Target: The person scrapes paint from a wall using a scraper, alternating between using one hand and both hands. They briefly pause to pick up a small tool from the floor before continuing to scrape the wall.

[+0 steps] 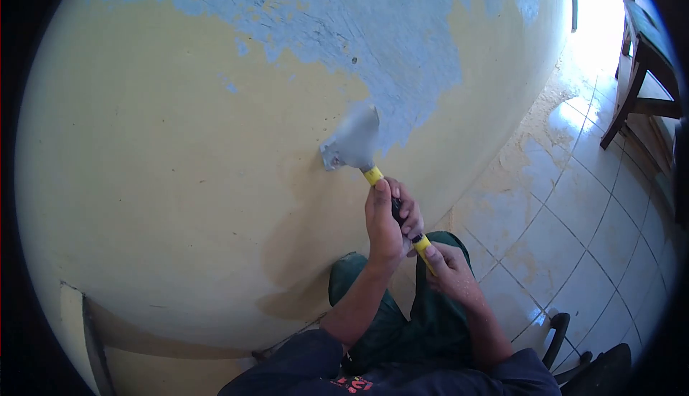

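Observation:
A paint scraper (359,140) with a wide metal blade and a yellow-and-black handle is pressed to the wall (215,152). Its blade meets the ragged border between yellow paint and a bared blue-grey patch (337,26). My left hand (390,213) wraps the upper handle, thumb lying along it near the blade. Lower down, my right hand (446,270) grips the yellow handle end. A small curled flake (330,157) shows at the blade's left corner.
White floor tiles (581,217) at the right carry paint dust and scrapings along the wall base. A dark wooden piece of furniture (649,73) stands at the upper right. Black chair parts (599,367) are at the lower right. A narrow ledge (79,324) juts out at the lower left.

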`<action>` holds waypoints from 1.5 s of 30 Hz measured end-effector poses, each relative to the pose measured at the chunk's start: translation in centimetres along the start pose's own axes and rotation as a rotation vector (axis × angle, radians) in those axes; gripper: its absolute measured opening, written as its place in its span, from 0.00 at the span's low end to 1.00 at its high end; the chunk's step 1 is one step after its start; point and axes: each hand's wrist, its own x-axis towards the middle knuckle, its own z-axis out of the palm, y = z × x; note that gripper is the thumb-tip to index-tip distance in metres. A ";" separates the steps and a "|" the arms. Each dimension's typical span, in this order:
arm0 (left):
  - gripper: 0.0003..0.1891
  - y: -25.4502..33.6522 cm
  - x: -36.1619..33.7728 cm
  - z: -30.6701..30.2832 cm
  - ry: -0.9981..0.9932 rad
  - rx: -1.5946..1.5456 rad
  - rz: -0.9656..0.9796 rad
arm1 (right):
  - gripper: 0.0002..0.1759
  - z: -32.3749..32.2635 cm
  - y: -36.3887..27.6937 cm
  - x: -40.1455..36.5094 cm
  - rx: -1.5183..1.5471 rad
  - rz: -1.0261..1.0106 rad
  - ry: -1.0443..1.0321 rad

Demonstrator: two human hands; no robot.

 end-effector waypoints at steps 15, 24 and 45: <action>0.18 2.0 0.1 0.9 -0.062 0.014 0.034 | 0.28 0.4 -1.8 -0.7 -0.003 0.041 -0.096; 0.19 0.0 -1.1 -0.4 -0.001 -0.019 -0.030 | 0.27 0.0 -0.6 -1.3 -0.087 0.048 -0.031; 0.19 0.2 -0.8 -0.2 0.009 -0.010 -0.012 | 0.28 0.2 -0.3 -1.2 -0.070 0.067 -0.031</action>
